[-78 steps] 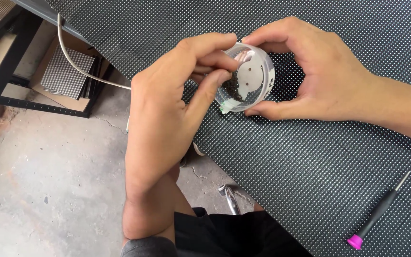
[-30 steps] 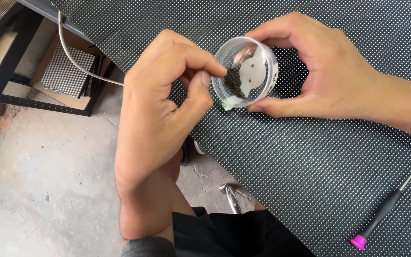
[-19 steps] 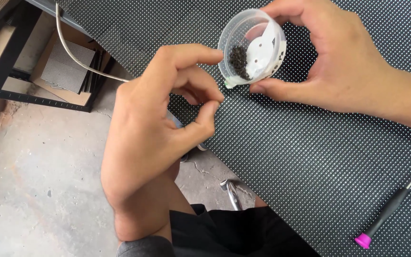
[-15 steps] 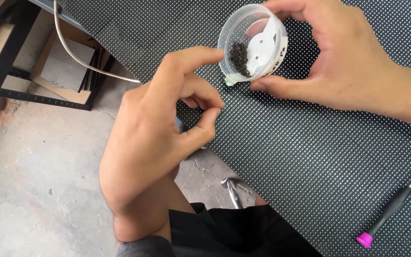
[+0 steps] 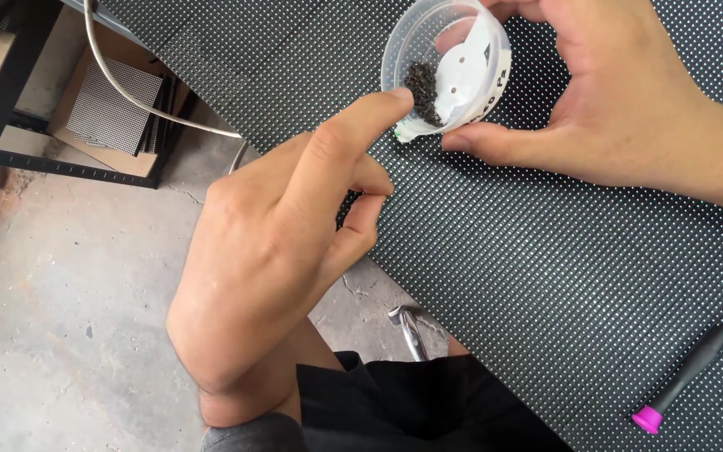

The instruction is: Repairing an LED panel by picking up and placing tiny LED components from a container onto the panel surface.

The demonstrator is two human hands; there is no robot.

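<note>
The right hand [image 5: 629,100] grasps a small round clear plastic cup [image 5: 445,63], its thumb pressed along the cup's lower edge and its other fingers wrapped behind the far side. The cup is tilted so that its mouth faces the camera. Inside it lie a heap of tiny dark specks [image 5: 422,90] and a white paper label [image 5: 470,71] against the wall.

The left hand [image 5: 286,251] holds nothing that shows. Its index finger [image 5: 353,134] is stretched out, with the tip just at the near rim of the cup, beside the dark specks. Its thumb and remaining fingers are curled loosely inward below the index finger; whether something tiny is pinched there cannot be told.

Under both hands spreads a black panel dotted with a regular grid of small white points [image 5: 504,268], serving as the surface. Well away from the fingers, toward the lower right, a slim black screwdriver with a pink cap [image 5: 688,377] lies on it. A grey cable [image 5: 140,100] curves past the panel's far left edge.
</note>
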